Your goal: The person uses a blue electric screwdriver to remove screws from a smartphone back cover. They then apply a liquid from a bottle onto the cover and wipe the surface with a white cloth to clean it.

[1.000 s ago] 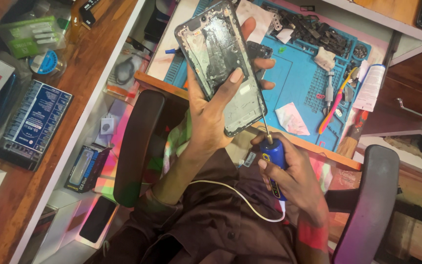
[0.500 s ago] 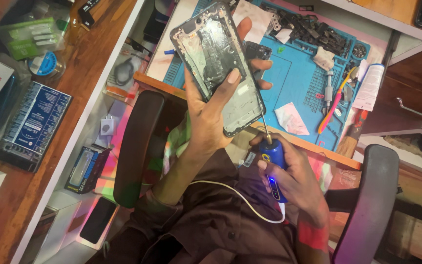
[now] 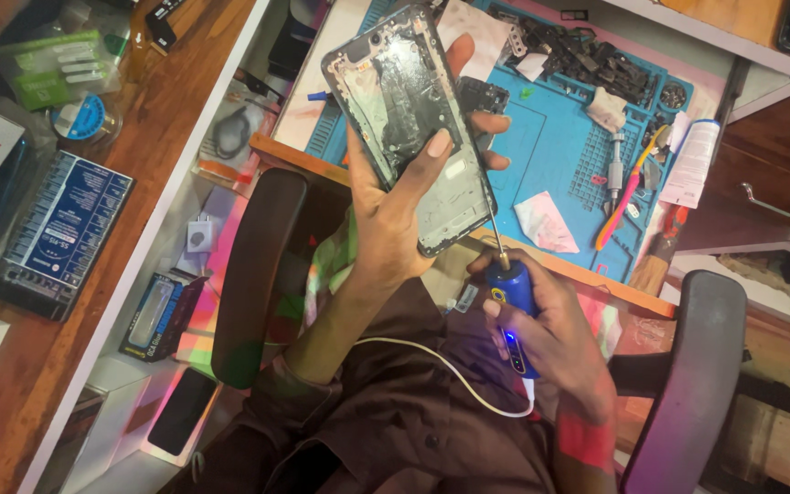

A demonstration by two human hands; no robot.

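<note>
The left hand (image 3: 395, 220) grips an opened grey phone frame (image 3: 411, 128), held up above the blue repair mat (image 3: 550, 155) on the counter. The right hand (image 3: 550, 338) is closed around a blue electric screwdriver (image 3: 514, 311), its tip touching the frame's lower edge. The inside looks already emptied; screw work seems unfinished.

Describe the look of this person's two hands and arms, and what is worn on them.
Both hands are bare: no gloves, rings or watch visible. The left hand has a long bare forearm; a dark brown sleeve begins near the elbow. The right hand is bare to the wrist, where coloured light tints it. The nails are short and plain.
</note>
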